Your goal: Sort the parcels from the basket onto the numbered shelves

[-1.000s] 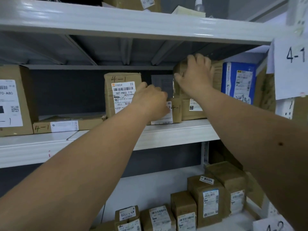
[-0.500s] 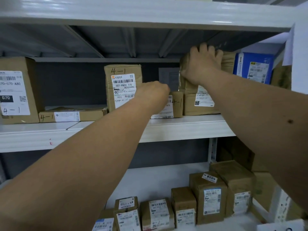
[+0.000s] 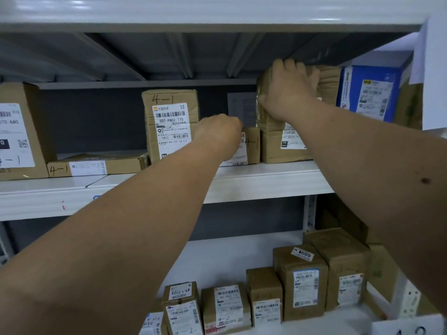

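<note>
While both arms reach up to the middle shelf, the right hand lies on the upper front of a brown tape-wrapped parcel, fingers curled over its top edge and thumb down its left side, so it grips that parcel. This parcel sits on top of a plain cardboard box with a white label, and its top comes close under the shelf above. The left hand is lower and to the left, knuckles toward the camera and fingers folded in; it is at the front of a small box marked 4-1, which stands just left of the plain cardboard box, but whether it holds that box or only touches it I cannot tell. Just left of the left hand stands a tall box with 4-1 written at its top and a printed barcode label. Further left a flat box, also marked 4-1, lies on the shelf, touching a large box at the left edge of view. To the right of the gripped parcel stands a blue box with a white label, and a sheet of white paper hangs at the right edge. On the lower shelf a row of small brown parcels stands upright, several marked 4-2.
</note>
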